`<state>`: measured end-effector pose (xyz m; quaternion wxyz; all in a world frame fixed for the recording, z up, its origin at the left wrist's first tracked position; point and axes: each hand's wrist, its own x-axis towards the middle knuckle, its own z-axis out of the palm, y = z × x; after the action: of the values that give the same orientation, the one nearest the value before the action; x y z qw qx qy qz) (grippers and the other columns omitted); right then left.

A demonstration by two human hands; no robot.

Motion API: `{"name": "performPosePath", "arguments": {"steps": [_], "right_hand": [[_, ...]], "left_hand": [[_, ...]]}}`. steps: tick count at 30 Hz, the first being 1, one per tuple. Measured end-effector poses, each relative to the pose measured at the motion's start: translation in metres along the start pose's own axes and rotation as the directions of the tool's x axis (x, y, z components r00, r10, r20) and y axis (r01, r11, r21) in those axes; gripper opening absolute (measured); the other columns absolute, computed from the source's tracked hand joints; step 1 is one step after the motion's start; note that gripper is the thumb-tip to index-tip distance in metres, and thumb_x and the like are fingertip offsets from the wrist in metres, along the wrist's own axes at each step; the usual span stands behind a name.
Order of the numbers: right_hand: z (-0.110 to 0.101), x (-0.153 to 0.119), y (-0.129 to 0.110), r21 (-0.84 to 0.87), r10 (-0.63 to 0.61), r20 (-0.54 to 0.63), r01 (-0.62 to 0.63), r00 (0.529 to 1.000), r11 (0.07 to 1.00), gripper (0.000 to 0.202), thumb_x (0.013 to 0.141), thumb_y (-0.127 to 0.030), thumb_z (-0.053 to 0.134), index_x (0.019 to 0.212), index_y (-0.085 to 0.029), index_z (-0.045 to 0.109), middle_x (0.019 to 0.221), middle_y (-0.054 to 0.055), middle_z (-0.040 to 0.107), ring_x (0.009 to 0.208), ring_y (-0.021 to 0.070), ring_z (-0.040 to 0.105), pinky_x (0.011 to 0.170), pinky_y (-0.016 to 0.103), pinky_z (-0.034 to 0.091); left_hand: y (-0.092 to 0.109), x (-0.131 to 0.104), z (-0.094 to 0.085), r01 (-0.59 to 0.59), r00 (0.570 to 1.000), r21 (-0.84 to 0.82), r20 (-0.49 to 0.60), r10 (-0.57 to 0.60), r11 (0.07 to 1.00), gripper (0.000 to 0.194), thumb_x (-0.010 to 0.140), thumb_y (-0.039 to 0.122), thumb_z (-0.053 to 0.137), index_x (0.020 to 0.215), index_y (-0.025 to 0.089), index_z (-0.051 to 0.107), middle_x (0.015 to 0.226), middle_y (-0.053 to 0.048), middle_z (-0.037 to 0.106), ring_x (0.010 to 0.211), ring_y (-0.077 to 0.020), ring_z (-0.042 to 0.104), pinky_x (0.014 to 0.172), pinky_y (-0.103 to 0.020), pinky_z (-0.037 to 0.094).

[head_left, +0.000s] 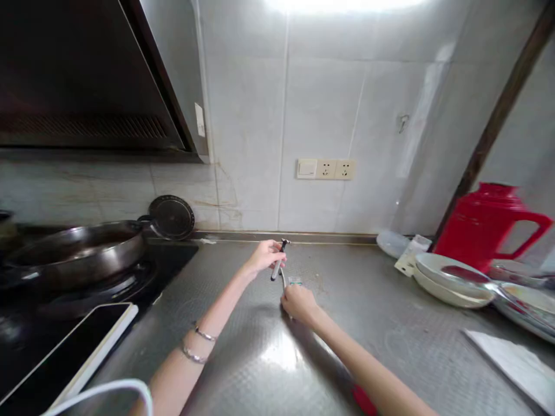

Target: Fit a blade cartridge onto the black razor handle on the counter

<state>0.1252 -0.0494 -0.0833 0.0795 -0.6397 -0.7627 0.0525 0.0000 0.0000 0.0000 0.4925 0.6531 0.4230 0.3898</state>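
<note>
My left hand (264,256) is raised over the steel counter, fingers closed on a small T-shaped tool (277,268). The tool has a grey handle with a dark end and a narrow crosswise head, like a razor or peeler. Just below and to the right, my right hand (299,303) is closed around a thin, pale, rod-like object (283,279). Only its upper end shows; the fingers hide the rest, so its kind is unclear. Behind the right knuckles lies a small green-and-white item (295,281).
A wide steel pan (104,254) sits on the black stove at left, with a phone (73,352) and white cable nearby. At right are a red thermos jug (481,228), stacked bowls (446,289) and a white cloth or paper (511,358). Something red (363,400) shows beneath my right forearm.
</note>
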Motion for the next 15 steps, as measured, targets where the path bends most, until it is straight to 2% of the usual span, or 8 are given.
{"name": "performPosePath", "arguments": {"steps": [5, 9, 12, 15], "right_hand": [[-0.021, 0.005, 0.011, 0.055, -0.038, -0.013, 0.039, 0.999, 0.998, 0.030, 0.079, -0.021, 0.041, 0.073, -0.009, 0.068, 0.082, 0.022, 0.069, 0.079, 0.0290, 0.067, 0.065, 0.032, 0.050], [-0.058, 0.015, 0.042, 0.181, -0.064, 0.021, 0.060, 0.998, 0.982, 0.040, 0.085, -0.026, 0.031, 0.060, -0.012, 0.060, 0.056, 0.011, 0.066, 0.047, 0.0155, 0.063, 0.045, 0.020, 0.046], [-0.085, 0.019, 0.071, 0.546, -0.075, 0.022, 0.051, 0.997, 0.836, 0.035, 0.085, -0.035, 0.036, 0.064, -0.013, 0.054, 0.055, 0.007, 0.063, 0.043, 0.0136, 0.060, 0.039, 0.020, 0.045], [-0.108, 0.017, 0.099, 0.695, -0.150, -0.090, 0.170, 0.985, 0.698, 0.032, 0.083, -0.042, 0.043, 0.080, -0.013, 0.057, 0.066, 0.005, 0.063, 0.055, 0.0138, 0.061, 0.048, 0.023, 0.049]], "left_hand": [[-0.001, 0.003, 0.003, 0.000, 1.000, -0.020, 0.000, 0.000, 1.000, 0.017, 0.070, 0.016, 0.062, 0.083, 0.013, 0.051, 0.072, -0.005, 0.066, 0.055, -0.0132, 0.063, 0.044, -0.018, 0.043], [0.001, 0.001, 0.005, -0.077, 0.996, -0.037, 0.039, 0.079, 0.996, 0.021, 0.069, 0.020, 0.065, 0.082, 0.013, 0.051, 0.072, -0.006, 0.067, 0.059, -0.0154, 0.065, 0.048, -0.020, 0.045], [0.006, -0.002, 0.005, -0.182, 0.982, -0.033, 0.046, 0.183, 0.983, 0.022, 0.068, 0.022, 0.067, 0.081, 0.013, 0.051, 0.073, -0.006, 0.066, 0.063, -0.0169, 0.066, 0.055, -0.025, 0.048], [0.011, -0.005, 0.005, -0.290, 0.957, 0.011, 0.037, 0.289, 0.957, 0.018, 0.070, 0.018, 0.064, 0.080, 0.014, 0.051, 0.075, -0.005, 0.067, 0.069, -0.0162, 0.066, 0.066, -0.028, 0.050]]}}
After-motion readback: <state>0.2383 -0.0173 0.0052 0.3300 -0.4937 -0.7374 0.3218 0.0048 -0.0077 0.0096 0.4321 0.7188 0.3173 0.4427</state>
